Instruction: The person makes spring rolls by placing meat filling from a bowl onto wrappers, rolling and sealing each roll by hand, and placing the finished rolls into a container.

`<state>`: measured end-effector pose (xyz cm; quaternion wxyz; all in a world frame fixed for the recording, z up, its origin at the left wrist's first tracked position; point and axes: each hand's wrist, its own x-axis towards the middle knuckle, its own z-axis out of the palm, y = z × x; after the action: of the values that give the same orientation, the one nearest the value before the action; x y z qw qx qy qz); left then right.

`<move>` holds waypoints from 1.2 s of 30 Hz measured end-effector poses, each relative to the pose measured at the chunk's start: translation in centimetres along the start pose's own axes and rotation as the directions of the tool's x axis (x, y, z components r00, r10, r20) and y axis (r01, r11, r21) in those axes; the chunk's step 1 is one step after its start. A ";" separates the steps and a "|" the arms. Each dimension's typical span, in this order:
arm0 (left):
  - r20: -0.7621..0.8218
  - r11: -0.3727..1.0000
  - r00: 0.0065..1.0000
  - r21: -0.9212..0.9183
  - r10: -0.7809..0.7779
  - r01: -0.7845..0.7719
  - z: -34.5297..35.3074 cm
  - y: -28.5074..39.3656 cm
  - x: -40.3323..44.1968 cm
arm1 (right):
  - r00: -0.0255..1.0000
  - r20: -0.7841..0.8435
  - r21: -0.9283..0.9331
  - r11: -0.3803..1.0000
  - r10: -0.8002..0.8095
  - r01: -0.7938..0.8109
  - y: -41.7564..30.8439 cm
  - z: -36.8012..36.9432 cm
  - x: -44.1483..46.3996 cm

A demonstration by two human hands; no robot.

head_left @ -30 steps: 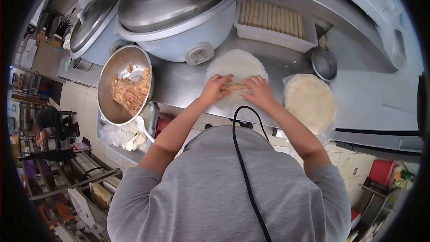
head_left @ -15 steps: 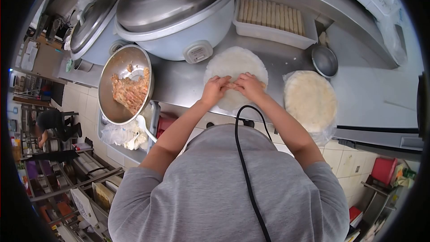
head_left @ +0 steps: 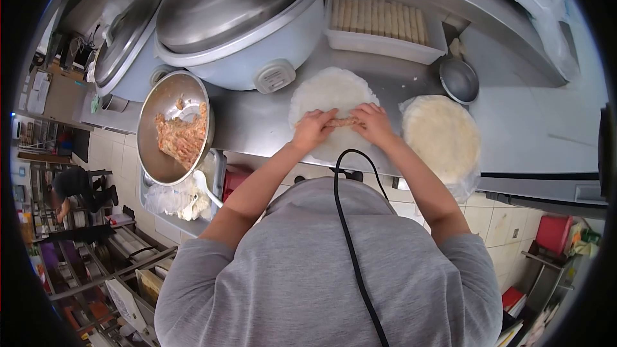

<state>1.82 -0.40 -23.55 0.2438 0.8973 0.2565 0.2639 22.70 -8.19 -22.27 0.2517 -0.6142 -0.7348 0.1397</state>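
Note:
A round white wrapper sheet lies on the steel counter in front of me. Across its middle runs a thin strip of orange-pink filling. My left hand has its curled fingers on the left end of the strip, and my right hand has its fingers closed on the right end. To the left, a steel bowl holds minced filling. A stack of round wrappers in clear plastic sits to the right.
Two large cookers with steel lids stand at the back left. Behind the sheet is a white tub of rolls, with a ladle beside it. A tray holds a white spoon. Another person is far left.
The hands came closer together at the filling, then moved apart toward its ends, and the strip looks thinner and longer. The whole view has shifted slightly.

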 end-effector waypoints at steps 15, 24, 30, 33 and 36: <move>0.038 0.841 0.935 -0.426 -0.353 0.334 -5.2 -3.2 -3.0 | 0.970 -0.178 0.043 0.984 -0.164 0.175 -1.3 0.6 2.1; -0.076 0.808 0.822 -0.254 -0.564 0.532 -2.7 -4.0 -1.6 | 0.921 0.187 0.415 0.822 0.341 -0.389 1.9 0.6 3.7; -0.367 0.956 0.923 0.209 -0.119 0.206 -3.0 -0.2 -0.9 | 0.917 0.084 0.360 0.846 0.390 -0.392 0.5 0.4 3.1; -0.091 0.992 0.996 0.124 0.006 0.006 -1.6 1.8 -0.8 | 0.943 0.030 0.130 0.934 0.332 -0.333 -0.7 -0.2 2.9; -0.128 0.988 0.992 0.146 -0.024 0.043 -0.9 1.9 -1.0 | 0.995 -0.075 -0.125 0.990 0.060 -0.069 -1.5 0.9 3.4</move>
<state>1.17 -2.13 -22.11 0.1639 0.8902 0.3053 0.2958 20.54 -5.12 -21.55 0.2332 -0.6571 -0.7125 0.0788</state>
